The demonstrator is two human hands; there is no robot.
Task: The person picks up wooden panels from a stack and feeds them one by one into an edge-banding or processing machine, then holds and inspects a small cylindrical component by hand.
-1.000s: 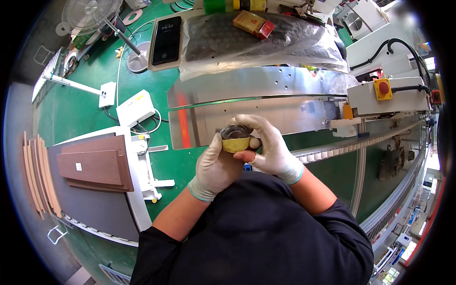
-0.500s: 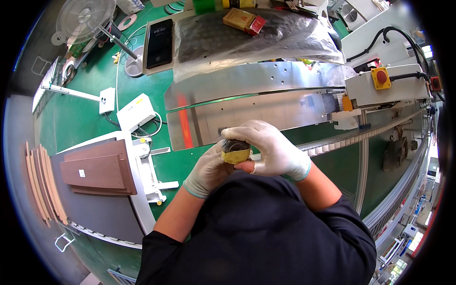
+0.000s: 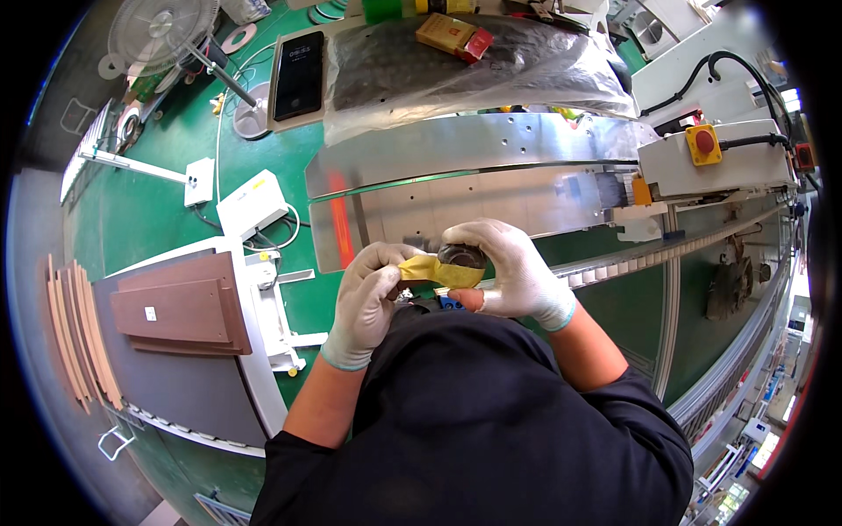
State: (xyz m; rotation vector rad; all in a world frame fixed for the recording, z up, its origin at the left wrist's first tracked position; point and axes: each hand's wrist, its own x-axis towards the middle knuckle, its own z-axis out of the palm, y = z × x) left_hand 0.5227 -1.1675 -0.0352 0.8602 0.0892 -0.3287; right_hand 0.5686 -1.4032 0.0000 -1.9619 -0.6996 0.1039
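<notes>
A roll of yellow tape (image 3: 457,273) with a dark face is in front of my chest. My right hand (image 3: 519,279) grips the roll from its right side, in a white glove with the thumb bare at the tip. My left hand (image 3: 365,296), gloved as well, pinches the free end of a pulled-out yellow strip (image 3: 419,268). The strip spans the short gap between both hands. Just beyond them lies a long metal plate surface (image 3: 412,213) with an orange-red stripe.
A phone (image 3: 298,77) and a small cardboard box (image 3: 453,38) lie at the far side, the box on clear plastic sheeting (image 3: 377,123). Brown panels (image 3: 171,311) are stacked at left. A red stop button (image 3: 704,141) sits at right; a standing fan (image 3: 160,26) is far left.
My hands have moved apart, and a length of yellow tape now stretches off the roll. The left hand shifted left with the tape end, and the roll moved slightly right.
</notes>
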